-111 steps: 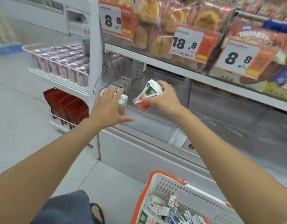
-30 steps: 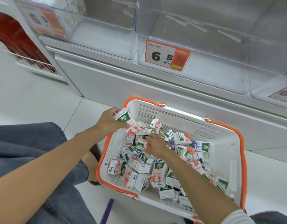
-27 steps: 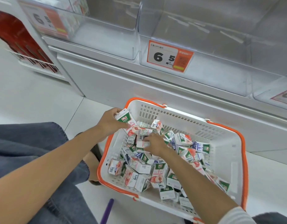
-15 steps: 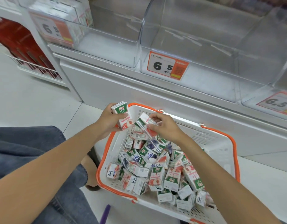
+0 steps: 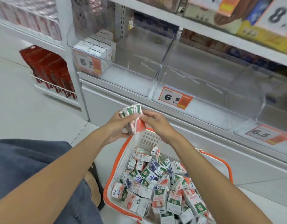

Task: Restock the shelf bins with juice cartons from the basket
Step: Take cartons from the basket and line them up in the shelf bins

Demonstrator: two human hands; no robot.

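Both hands meet above the far rim of the white basket with orange trim [image 5: 118,160]. My left hand [image 5: 117,127] grips small green, white and red juice cartons [image 5: 134,117]. My right hand [image 5: 153,122] pinches the front carton with thumb and fingertips. The basket holds several loose cartons [image 5: 157,185]. Up on the shelf, the left clear bin [image 5: 128,85] has a stack of cartons [image 5: 95,46] at its left end. The middle clear bin [image 5: 157,75] holds nothing.
Orange price tags reading 6.5 [image 5: 175,98] hang on the bin fronts. A wire rack of red boxes [image 5: 49,70] stands on the left by the white shelf post [image 5: 71,50]. My knee in blue jeans [image 5: 26,162] is at lower left. Packaged goods fill the shelf above.
Both hands have risen from the basket with cartons, and my right hand has brought its carton against those in my left. The view has tilted up toward the bins.
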